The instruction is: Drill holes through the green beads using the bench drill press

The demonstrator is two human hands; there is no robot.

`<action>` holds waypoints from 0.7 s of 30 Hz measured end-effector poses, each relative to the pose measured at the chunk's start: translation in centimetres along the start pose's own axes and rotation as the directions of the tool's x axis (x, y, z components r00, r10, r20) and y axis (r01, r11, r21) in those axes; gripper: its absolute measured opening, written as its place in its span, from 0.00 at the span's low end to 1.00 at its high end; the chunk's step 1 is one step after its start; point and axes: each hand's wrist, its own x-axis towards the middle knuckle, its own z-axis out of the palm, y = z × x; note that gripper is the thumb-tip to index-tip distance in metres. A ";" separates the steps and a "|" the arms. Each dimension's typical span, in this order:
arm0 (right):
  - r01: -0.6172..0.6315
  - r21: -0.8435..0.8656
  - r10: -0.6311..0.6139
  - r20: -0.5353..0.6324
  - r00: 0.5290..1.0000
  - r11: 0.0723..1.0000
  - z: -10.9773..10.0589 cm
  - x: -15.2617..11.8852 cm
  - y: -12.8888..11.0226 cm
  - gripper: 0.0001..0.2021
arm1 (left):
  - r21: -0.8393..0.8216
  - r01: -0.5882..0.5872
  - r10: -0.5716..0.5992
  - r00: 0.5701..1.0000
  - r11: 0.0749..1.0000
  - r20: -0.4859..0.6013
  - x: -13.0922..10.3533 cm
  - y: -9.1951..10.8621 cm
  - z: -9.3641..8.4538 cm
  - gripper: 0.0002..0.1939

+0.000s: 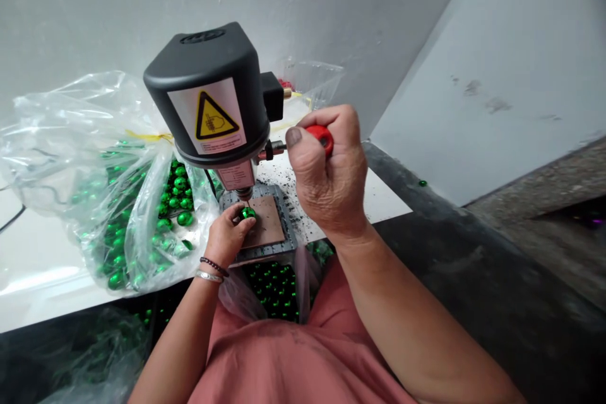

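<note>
My left hand (226, 233) is closed round a shiny green ball (247, 213), pinched between thumb and fingers. The ball rests over the brown board (269, 224) on the base of a small bench drill press (208, 88). Directly above the ball is the drill's chuck (244, 193), with a thin bit pointing down at it; whether the bit touches the ball I cannot tell. My right hand (329, 170) grips the red knob (322, 139) of the feed lever at the machine's right side.
Left of the drill press lies a clear plastic bag (146, 227) full of green balls (180, 183). Dark shavings (303, 211) litter the white table (374, 202). More green balls (272, 290) lie in a bag below the table edge. One ball (423, 183) is on the floor.
</note>
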 end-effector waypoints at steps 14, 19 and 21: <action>0.021 -0.031 -0.021 -0.005 1.000 0.999 -0.3 -0.5 0.1 0.07 | 0.157 -0.169 0.154 0.983 0.973 0.101 1.3 -0.1 0.4 0.23; 0.094 -0.128 -0.095 0.001 0.996 0.987 -0.9 -2.0 0.6 0.06 | 0.095 -0.136 0.126 0.986 0.986 0.111 1.3 -0.4 0.5 0.21; 0.139 -0.146 -0.138 0.016 0.990 0.979 -1.0 -2.6 0.9 0.05 | 0.082 -0.148 0.138 0.984 0.986 0.115 1.2 -0.3 0.6 0.20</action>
